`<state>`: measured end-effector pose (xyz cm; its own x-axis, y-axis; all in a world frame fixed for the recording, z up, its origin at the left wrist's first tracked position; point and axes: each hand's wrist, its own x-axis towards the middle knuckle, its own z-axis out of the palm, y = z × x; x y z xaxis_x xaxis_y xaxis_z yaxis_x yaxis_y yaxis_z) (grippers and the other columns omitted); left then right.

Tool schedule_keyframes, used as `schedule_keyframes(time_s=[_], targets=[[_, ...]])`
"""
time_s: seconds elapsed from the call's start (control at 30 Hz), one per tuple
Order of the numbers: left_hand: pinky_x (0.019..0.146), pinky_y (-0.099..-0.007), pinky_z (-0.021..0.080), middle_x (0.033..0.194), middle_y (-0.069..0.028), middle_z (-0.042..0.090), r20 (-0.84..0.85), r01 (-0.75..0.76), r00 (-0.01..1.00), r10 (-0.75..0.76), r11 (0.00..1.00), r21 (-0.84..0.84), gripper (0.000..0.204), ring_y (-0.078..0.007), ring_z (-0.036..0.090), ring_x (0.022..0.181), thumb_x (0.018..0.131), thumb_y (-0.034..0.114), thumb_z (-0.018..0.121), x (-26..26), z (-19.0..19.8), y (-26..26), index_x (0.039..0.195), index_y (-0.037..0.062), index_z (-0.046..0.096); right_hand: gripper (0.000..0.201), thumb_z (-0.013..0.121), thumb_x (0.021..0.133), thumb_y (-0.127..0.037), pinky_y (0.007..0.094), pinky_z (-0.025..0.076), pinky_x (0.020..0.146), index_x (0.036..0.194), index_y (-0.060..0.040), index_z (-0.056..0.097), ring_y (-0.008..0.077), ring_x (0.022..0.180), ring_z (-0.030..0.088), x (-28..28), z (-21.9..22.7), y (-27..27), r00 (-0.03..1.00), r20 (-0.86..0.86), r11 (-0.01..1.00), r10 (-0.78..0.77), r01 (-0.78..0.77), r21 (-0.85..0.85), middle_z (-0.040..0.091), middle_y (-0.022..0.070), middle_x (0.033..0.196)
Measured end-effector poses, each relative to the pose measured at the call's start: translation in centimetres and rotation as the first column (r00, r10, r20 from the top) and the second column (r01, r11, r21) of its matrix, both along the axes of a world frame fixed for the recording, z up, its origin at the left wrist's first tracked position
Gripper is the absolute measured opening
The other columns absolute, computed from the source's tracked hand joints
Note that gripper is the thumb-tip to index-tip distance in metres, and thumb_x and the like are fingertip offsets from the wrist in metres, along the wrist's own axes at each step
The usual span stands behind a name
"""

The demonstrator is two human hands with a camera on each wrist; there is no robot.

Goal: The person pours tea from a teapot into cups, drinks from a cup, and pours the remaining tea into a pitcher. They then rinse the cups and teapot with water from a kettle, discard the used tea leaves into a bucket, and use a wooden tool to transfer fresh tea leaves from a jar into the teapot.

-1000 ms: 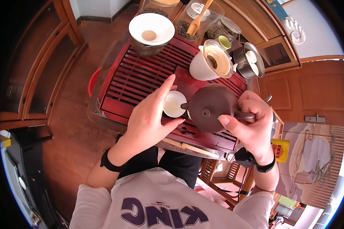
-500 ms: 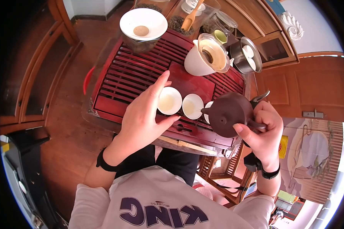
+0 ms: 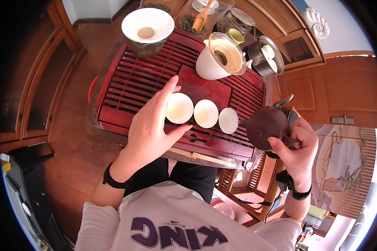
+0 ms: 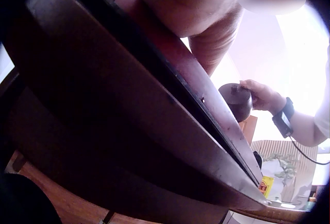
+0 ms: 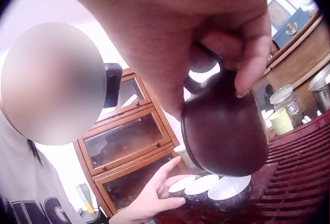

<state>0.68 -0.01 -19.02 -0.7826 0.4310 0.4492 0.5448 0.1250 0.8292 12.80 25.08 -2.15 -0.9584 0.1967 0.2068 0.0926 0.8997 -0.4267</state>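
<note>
Three small white cups stand in a row on the red slatted tray: a left cup, a middle cup and a right cup. Pale liquid shows in the left and middle ones. My left hand rests beside the left cup, thumb and fingers spread around it; contact cannot be told. My right hand grips the handle of a dark brown teapot, its spout at the right cup's rim. In the right wrist view the teapot hangs above the cups.
Behind the cups are a white strainer bowl on a glass vessel, a white pitcher with a strainer, a green cup and a metal pot. Tea jars line the back; a wooden scoop lies among them.
My right hand has moved the teapot rightward along the row, from near the left cup to the right cup, uncovering the other cups. My left hand stays around the left cup.
</note>
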Motion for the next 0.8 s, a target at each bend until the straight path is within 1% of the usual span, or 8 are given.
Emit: schedule_keyframes(time_s=[0.13,0.37,0.47,0.5,0.6,0.63,0.73,0.8], targets=[[0.09,-0.0398,0.055,0.128,-0.0183,0.063,0.003,0.001,1.0,-0.001,1.0,0.009,0.102,-0.0334,0.065,0.114,0.068,0.007,0.087,0.0,0.1,0.0,0.154,0.0056,0.033,0.053,0.094,0.062,-0.015,0.0297,0.025,0.052,0.057,0.0,0.044,0.0143,0.058,0.035,-0.4,0.6,-0.7,1.0,0.015,0.999,-0.002,0.002,0.05,0.041,0.0036,0.067],[0.09,-0.0396,0.055,0.127,-0.0176,0.062,0.01,-0.011,1.0,0.011,1.0,0.013,0.101,-0.0329,0.064,0.113,0.068,0.006,0.086,0.0,0.3,-0.1,0.154,0.0063,0.033,0.052,0.094,0.06,-0.018,0.0296,0.027,0.049,0.056,-0.0024,0.045,0.0149,0.055,0.038,-2.4,1.0,-2.4,0.991,0.015,0.982,0.134,-0.135,0.135,0.043,0.004,0.067],[0.093,-0.0387,0.055,0.131,-0.014,0.062,0.05,-0.015,0.999,0.018,0.999,-0.043,0.1,-0.0293,0.066,0.115,0.07,0.005,0.087,0.0,0.3,-0.2,0.154,0.0063,0.033,0.051,0.095,0.059,-0.018,0.0296,0.028,0.047,0.056,-0.003,0.046,0.0155,0.054,0.04,-3.9,0.9,-3.2,0.974,-0.013,0.965,0.227,-0.223,0.136,0.044,0.0044,0.067],[0.093,-0.0386,0.055,0.129,-0.0137,0.062,0.049,-0.022,0.998,0.024,0.999,-0.048,0.099,-0.0294,0.066,0.113,0.071,0.005,0.086,0.0,0.3,-0.2,0.154,0.0066,0.033,0.05,0.095,0.058,-0.019,0.0297,0.029,0.046,0.057,-0.0032,0.047,0.0159,0.053,0.041,-4.4,0.8,-3.6,0.956,-0.045,0.95,0.288,-0.28,0.137,0.044,0.0047,0.067],[0.093,-0.0386,0.055,0.127,-0.0132,0.064,0.059,-0.034,0.998,0.037,0.998,-0.051,0.099,-0.03,0.066,0.112,0.071,0.006,0.086,0.0,0.3,-0.1,0.154,0.0068,0.033,0.048,0.095,0.056,-0.018,0.0308,0.032,0.045,0.057,-0.0033,0.05,0.0171,0.052,0.044,-5.5,1.1,-5.0,0.94,-0.023,0.921,0.341,-0.329,0.207,0.045,0.0052,0.066],[0.092,-0.0385,0.055,0.126,-0.0131,0.064,0.068,-0.037,0.997,0.041,0.998,-0.051,0.1,-0.0305,0.066,0.111,0.071,0.006,0.086,0.0,0.3,-0.1,0.155,0.0068,0.032,0.059,0.095,0.059,-0.019,0.0289,0.027,0.051,0.059,-0.0035,0.039,0.0157,0.06,0.039,-5.7,0.8,-5.4,0.947,-0.01,0.936,0.322,-0.317,0.152,0.041,0.005,0.071],[0.085,-0.0387,0.056,0.117,-0.0138,0.067,0.021,-0.063,0.998,0.063,0.998,-0.004,0.096,-0.0319,0.068,0.104,0.071,0.008,0.085,-0.1,0.2,0.1,0.153,0.0052,0.036,0.059,0.096,0.059,-0.02,0.0288,0.028,0.05,0.058,-0.0036,0.04,0.0156,0.059,0.04,-6.7,0.9,-6.3,0.915,-0.003,0.897,0.403,-0.395,0.197,0.042,0.0048,0.071],[0.086,-0.0387,0.056,0.117,-0.0137,0.067,0.042,-0.062,0.997,0.062,0.998,-0.011,0.095,-0.0319,0.068,0.103,0.071,0.008,0.085,-0.1,0.3,0.0,0.152,0.0051,0.037,0.059,0.097,0.059,-0.021,0.0286,0.029,0.05,0.057,-0.0037,0.04,0.0155,0.058,0.04,-7.1,0.9,-6.9,0.905,-0.006,0.889,0.425,-0.416,0.192,0.042,0.0046,0.071]])
